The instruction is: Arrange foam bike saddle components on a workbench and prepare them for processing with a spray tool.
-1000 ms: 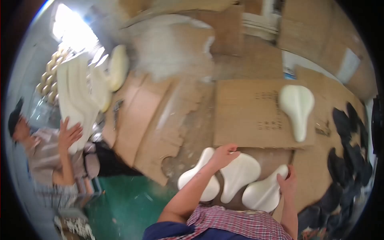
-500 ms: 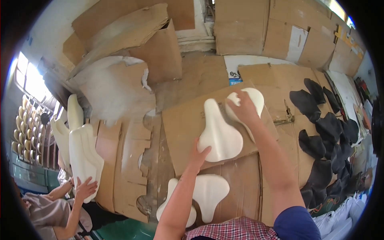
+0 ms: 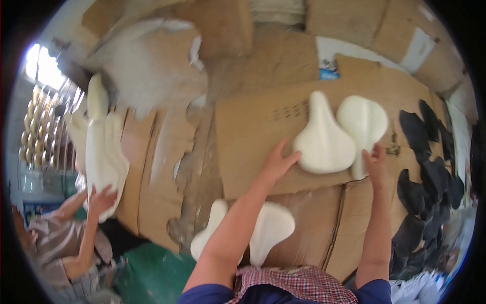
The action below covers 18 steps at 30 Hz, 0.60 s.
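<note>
Two white saddles (image 3: 326,144) down, side by side, toward the right end of the cardboard sheet (image 3: 248,147); two more saddles (image 3: 276,223) off its near edge. Left hand (image 3: 276,164) loosely spread; right hand (image 3: 376,163) at one nose, grip unclear.

A second ago, you had the white bike seat (image 3: 326,142) down by your apron, your right hand (image 3: 375,161) at its narrow end. It now lies on the cardboard sheet (image 3: 247,152), beside the second seat (image 3: 362,119), its narrow end pointing away from you. That leaves two seats nearest your body instead of three. Your left hand (image 3: 276,164) was above those; half a second ago its thumb lay over the moved seat's wide end, and now the thumb is at the left edge. Your right hand has shifted from the second seat's wide end to its narrow one.
</note>
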### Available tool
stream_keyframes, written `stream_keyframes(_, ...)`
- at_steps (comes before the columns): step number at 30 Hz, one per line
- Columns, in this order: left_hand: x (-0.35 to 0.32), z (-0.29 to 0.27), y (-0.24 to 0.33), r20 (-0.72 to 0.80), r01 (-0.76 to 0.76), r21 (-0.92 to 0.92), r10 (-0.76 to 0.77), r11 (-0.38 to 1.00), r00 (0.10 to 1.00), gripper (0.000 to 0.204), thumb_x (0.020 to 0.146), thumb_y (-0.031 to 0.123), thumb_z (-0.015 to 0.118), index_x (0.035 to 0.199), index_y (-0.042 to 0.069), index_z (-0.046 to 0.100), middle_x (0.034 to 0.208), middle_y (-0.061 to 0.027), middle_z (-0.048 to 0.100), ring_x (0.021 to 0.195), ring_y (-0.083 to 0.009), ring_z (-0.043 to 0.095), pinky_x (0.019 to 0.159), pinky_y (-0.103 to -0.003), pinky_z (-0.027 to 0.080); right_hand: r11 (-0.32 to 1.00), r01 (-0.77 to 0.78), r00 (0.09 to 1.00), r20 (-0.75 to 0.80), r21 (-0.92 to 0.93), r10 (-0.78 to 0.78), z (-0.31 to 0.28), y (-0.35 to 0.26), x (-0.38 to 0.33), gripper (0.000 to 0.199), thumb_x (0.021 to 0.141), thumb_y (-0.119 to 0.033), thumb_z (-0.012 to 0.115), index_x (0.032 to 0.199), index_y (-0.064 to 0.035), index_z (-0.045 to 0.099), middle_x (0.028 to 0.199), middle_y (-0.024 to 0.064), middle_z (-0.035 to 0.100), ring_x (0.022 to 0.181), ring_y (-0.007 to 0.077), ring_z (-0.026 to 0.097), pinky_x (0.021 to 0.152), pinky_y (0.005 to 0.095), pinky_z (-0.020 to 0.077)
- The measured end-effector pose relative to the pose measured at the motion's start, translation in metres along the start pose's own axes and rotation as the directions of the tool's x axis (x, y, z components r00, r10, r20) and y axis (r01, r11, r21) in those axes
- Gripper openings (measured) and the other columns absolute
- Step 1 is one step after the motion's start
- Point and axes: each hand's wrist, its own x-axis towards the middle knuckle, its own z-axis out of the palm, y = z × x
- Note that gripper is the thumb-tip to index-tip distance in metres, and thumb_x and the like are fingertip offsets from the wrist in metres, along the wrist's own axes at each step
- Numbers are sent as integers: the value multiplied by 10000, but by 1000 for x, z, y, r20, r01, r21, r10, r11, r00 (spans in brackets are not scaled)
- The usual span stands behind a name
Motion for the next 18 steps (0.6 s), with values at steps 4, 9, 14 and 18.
stream_keyframes(4, -45, -100, -23, -38, -54, 147, 60, 988, 997, 581, 812, 276, 660, 1315, 77, 449, 1100, -82, 592, 907, -183, 575, 747, -298, 494, 985, -151, 970, 207, 85, 131, -12, -32, -1, 413, 828, -106, 643, 1194, 16, 497, 998, 77, 604, 861, 146, 569, 761, 278, 473)
stream_keyframes(9, -138, -152, -68, -217, 88, 270, -29, 959, 976, 642, 742, 248, 732, 1293, 48, 470, 1160, -103, 587, 1032, -201, 558, 859, -320, 463, 987, -73, 985, 164, 142, 50, -13, -41, -11, 429, 852, -69, 609, 1250, 4, 466, 1075, 96, 590, 953, 151, 571, 804, 266, 467)
stream_keyframes(14, -154, -97, -126, 7, -152, 495, 172, 855, 985, 789, 629, 311, 778, 1290, 29, 451, 1283, -189, 495, 1201, -336, 448, 1006, -379, 362, 966, -25, 997, 79, 258, 5, 2, -31, -23, 460, 863, -60, 592, 1294, -20, 435, 1165, 110, 541, 1003, 161, 549, 827, 273, 460)
stream_keyframes(18, -155, -91, -112, -31, -86, 541, 122, 837, 992, 786, 577, 292, 803, 1251, 37, 488, 1255, -171, 506, 1192, -325, 443, 1008, -383, 358, 923, -202, 979, 92, 328, 182, 11, -19, -27, 483, 877, -91, 579, 1326, -37, 409, 1226, 117, 499, 1032, 177, 533, 845, 281, 452)
